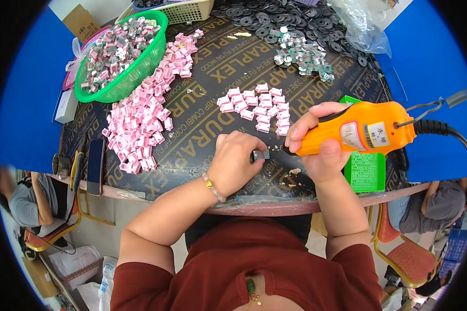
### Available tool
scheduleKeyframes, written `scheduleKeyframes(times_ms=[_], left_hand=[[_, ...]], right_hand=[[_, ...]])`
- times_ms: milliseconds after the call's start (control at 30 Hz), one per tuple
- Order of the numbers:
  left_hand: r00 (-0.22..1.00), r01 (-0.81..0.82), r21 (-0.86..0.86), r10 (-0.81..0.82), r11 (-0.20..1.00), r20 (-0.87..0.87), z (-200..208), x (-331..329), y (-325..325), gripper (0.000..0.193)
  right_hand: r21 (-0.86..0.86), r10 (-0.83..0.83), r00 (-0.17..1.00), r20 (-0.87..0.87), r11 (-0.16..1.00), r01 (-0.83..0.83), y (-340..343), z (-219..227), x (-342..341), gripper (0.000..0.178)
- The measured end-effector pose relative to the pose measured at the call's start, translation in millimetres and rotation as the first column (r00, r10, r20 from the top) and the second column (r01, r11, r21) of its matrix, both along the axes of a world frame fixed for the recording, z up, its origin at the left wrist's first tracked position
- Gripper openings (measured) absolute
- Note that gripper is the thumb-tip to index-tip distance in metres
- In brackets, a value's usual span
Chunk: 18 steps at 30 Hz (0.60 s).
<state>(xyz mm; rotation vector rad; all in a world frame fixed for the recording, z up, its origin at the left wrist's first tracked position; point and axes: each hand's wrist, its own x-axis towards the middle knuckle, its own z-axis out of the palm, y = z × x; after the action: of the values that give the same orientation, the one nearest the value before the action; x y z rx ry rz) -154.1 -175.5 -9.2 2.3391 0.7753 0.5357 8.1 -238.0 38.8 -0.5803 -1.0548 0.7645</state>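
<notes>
The right hand (324,165) holds an orange power tool (359,115) with the fingers and thumb wrapped around its body. The black nose of the tool points toward the left hand (236,160). The left hand maintains a narrow pinch, thumb against fingers, on a small dark part (261,155), located just inside the middle of the near edge of the bench (192,132). Contact between nose and part cannot be confirmed.

Labels: the tool body carries a red-bordered label (349,136) with handwriting and, beside it, a white-and-yellow label (376,136) with printed characters. The dark bench surface bears repeated yellowish lettering, set diagonally.

Containers: a round green basket (158,59) at the far left corner is filled with pink and metallic pieces. A cream crate (194,11) stands at the far edge, its contents unclear. A green tray (381,173) is located near the right edge, below the tool.

Loose items: a pink heap (135,122) lies along the left side; a smaller pink group (259,106) lies mid-bench. Black discs (267,15) cover the far right corner, beside green-and-metallic pieces (303,57).
</notes>
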Motion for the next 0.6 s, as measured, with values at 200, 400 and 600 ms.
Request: scheduleKeyframes(times_ms=[200,400,600], left_hand=[[1.000,0.017,0.003,-0.017,1.000,0.016,-1.2,-0.7,3.2,0.019],[1.000,0.028,-0.003,-0.028,1.000,0.001,-0.4,-1.4,4.9,0.020],[1.000,0.025,0.046,-0.024,0.999,-0.017,1.4,-3.8,4.1,0.018]], right_hand=[[-0.013,0.039,0.999,0.003,0.999,-0.039,2.5,-6.8,-2.6,0.051],[-0.082,-0.081,0.983,0.163,0.992,0.095,6.4,-9.0,-5.1,0.057],[-0.108,-0.025,0.989,0.144,0.993,0.041,8.5,-8.7,-8.4,0.051]])
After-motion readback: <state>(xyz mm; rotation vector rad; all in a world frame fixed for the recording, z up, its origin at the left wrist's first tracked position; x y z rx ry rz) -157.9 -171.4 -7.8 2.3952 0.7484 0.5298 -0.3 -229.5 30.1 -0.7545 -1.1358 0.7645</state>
